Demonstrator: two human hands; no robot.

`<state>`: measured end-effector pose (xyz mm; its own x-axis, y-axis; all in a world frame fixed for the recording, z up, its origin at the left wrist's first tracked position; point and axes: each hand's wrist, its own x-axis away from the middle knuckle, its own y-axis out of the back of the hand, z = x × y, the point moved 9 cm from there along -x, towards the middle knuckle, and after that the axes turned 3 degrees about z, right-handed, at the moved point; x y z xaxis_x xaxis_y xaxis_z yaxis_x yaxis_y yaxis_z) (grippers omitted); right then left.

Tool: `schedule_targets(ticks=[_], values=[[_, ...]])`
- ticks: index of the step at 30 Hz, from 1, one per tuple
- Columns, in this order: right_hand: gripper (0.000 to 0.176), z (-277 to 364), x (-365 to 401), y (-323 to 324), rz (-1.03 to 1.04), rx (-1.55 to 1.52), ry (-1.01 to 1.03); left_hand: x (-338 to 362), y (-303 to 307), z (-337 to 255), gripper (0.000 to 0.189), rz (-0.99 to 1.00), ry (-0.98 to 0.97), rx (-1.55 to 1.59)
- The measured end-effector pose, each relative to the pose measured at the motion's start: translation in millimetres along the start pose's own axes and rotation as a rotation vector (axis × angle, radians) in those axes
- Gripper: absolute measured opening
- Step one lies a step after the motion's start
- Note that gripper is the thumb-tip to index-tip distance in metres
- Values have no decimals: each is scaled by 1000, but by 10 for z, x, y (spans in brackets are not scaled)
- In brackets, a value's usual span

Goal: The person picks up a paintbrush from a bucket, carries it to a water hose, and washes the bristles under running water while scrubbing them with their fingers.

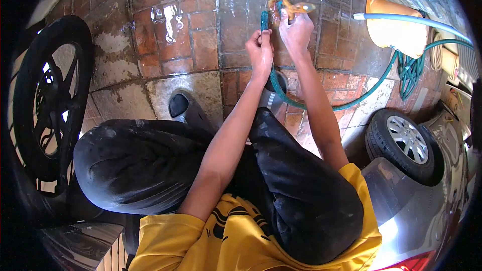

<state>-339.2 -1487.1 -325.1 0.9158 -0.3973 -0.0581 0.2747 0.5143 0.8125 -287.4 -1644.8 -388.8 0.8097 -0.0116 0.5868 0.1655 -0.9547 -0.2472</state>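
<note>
My left hand [260, 54] is closed round the end of a green hose [264, 20], which points away from me over the wet brick floor [175, 30]. From there the hose loops down past my foot and off to the right. Beside it, my right hand [296, 30] grips an orange-yellow item [300, 8] that looks like a cloth or brush; its exact shape is unclear. Splashing water blurs the area just beyond both hands.
A black spoked wheel [52, 105] stands at the left. At the right are a pale container [396, 32], a light blue hose [416, 19], coiled green hose [409, 73] and a car wheel [404, 140]. Grey footwear [188, 110] shows below my hands.
</note>
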Motion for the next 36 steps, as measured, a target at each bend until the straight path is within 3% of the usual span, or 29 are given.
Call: schedule_targets(ticks=[2, 8, 10, 16, 19, 23, 26, 28, 29, 32, 34, 36], values=[[24, 133, 49, 15, -62, 76, 143, 48, -38, -15, 27, 13, -16, 5], [17, 90, 141, -8, 6, 138, 75, 36, -116, -40, 29, 39, -17, 21], [19, 197, 187, 76, -52, -69, 230, 52, -101, -75, 28, 18, -9, 0], [16, 293, 70, 87, -94, -8, 254, 34, -83, -16, 23, -3, -46, 66], [18, 52, -46, -36, 110, 41, 61, 90, -86, -50, 23, -24, -15, 41], [18, 185, -154, 20, -18, 74, 232, 9, -64, -50, 22, -14, -43, 74], [18, 77, -129, 0, 113, 160, 87, 45, -79, -27, 21, -9, -38, 80], [18, -61, -312, 133, 170, -32, -92, 30, -96, -71, 21, -20, -32, 64], [17, 153, -380, 341, 22, 39, 119, 41, -97, -81, 21, -18, -28, 77], [16, 280, -369, 560, -79, 178, 186, 94, -64, -16, 21, -10, -14, 77], [18, 174, -222, 290, 10, 276, 249, 94, -131, -32, 22, 6, -32, 89], [21, 288, 53, -161, 72, 453, 532, 90, -123, -18, 24, 18, -33, 56]])
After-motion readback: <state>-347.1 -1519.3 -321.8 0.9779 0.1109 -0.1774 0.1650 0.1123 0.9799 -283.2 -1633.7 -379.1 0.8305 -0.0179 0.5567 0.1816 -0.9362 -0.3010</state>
